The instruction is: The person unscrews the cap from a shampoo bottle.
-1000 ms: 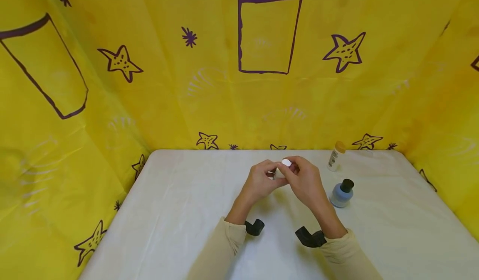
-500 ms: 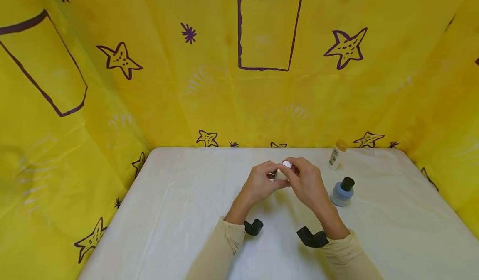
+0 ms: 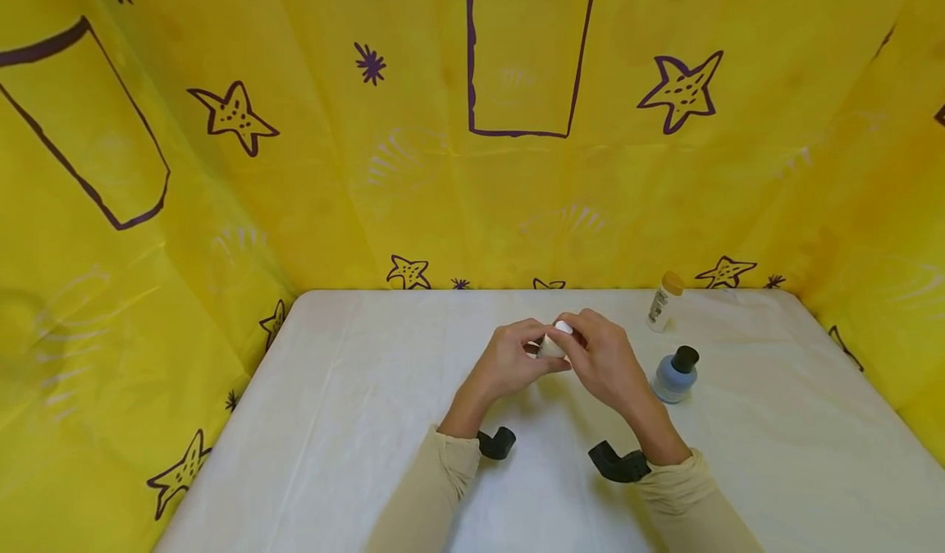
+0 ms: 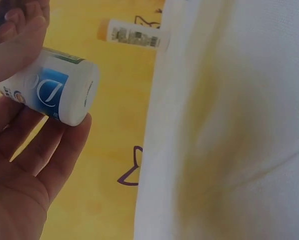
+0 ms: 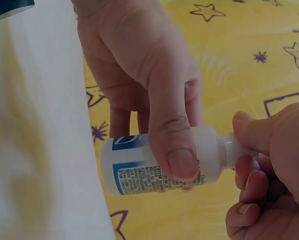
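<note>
A small white bottle with a blue printed label is held above the table between both hands. My left hand grips its body, the thumb lying over the label in the right wrist view. At the bottle's other end, my right hand pinches the white cap between thumb and curled fingers. The cap sits at the bottle's neck; whether it is loose I cannot tell. In the left wrist view the bottle's base points toward the table side, tilted.
A blue bottle with a black cap stands right of my right hand. Behind it is a slim white bottle with an orange cap. The white-covered table meets a yellow patterned curtain at the back.
Both hands stay on the bottle in nearly the same place. The white cap has tilted slightly, and the head view has shifted a little.
</note>
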{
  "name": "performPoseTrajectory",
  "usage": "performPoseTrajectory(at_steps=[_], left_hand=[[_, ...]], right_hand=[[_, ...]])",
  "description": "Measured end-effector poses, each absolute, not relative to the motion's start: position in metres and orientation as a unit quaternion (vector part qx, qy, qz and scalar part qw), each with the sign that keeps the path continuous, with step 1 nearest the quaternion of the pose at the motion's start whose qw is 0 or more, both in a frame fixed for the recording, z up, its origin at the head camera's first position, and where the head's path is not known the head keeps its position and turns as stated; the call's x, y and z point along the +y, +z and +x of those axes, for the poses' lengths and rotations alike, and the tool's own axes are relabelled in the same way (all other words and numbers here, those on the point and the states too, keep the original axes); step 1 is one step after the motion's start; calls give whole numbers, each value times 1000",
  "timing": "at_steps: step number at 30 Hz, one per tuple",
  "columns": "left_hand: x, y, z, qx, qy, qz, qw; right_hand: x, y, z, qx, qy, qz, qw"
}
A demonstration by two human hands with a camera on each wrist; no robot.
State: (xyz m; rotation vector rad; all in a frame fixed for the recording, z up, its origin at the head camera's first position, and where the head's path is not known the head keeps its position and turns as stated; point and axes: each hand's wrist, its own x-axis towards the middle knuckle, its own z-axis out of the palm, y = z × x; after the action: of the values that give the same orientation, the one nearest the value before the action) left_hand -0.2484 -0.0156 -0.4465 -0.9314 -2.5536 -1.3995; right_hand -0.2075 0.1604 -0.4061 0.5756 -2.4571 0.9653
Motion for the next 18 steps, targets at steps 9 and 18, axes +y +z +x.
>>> performPoseTrajectory(at_steps=[9, 18], left_hand=[[-25, -443, -250, -825, -461, -325, 13], [-33, -442, -252, -811, -476, -340, -21]], right_hand=[[158, -405, -206, -877, 348, 233, 234], [155, -409, -207, -864, 360, 266, 231]])
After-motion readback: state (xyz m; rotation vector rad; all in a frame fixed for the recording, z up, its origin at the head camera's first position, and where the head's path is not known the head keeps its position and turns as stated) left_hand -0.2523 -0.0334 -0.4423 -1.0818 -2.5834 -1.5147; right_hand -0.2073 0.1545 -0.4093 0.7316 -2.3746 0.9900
